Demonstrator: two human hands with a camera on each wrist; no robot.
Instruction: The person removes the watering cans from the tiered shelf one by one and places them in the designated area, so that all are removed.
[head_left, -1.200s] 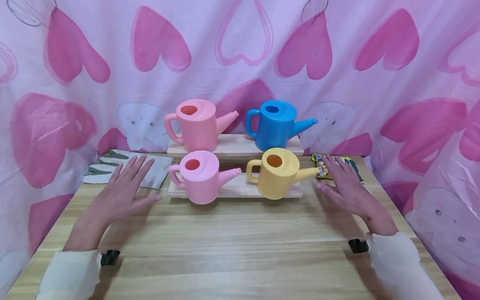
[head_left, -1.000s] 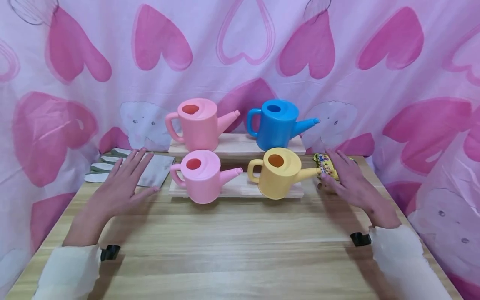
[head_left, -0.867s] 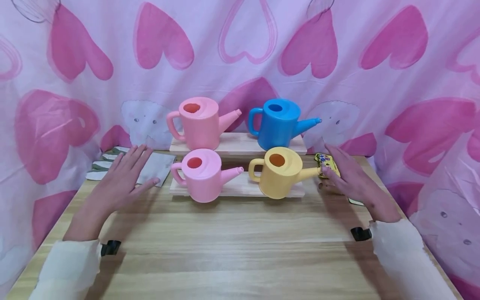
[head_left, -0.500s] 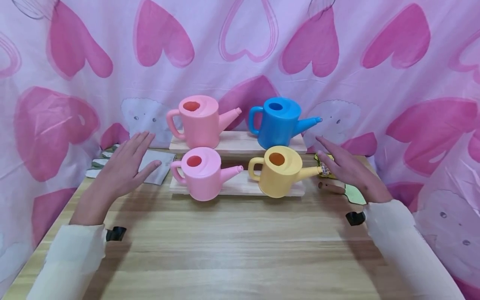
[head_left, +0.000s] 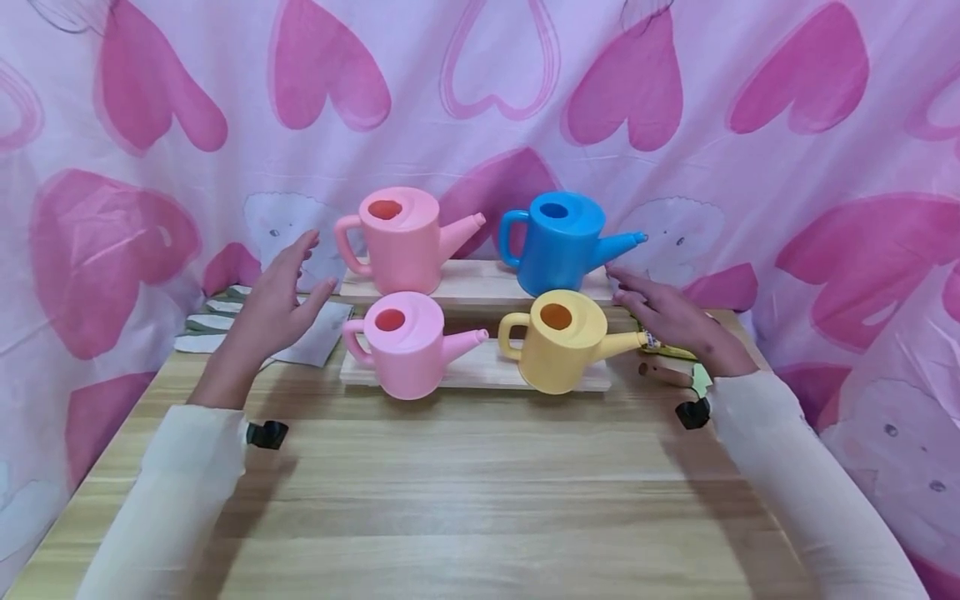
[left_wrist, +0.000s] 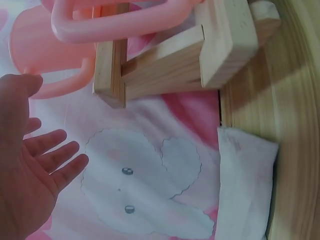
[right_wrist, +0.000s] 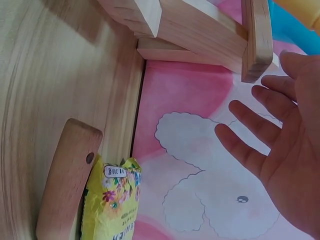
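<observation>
My L hand (head_left: pixel 273 304), R hand (head_left: pixel 667 312): loosely spread, empty. Pink can (head_left: pixel 408 260), top shelf (head_left: pixel 472 281) L edge: prob. light, stiff, slick; grip handle (head_left: pixel 341 242).

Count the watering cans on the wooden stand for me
4. Upper shelf: a salmon-pink can on the left, a blue can on the right. Lower shelf: a light-pink can on the left, a yellow can on the right. None seems hidden.

Salmon-pink watering can (head_left: pixel 402 254), blue watering can (head_left: pixel 558 250) — both upright, apart, on upper shelf (head_left: pixel 476 282)
</observation>
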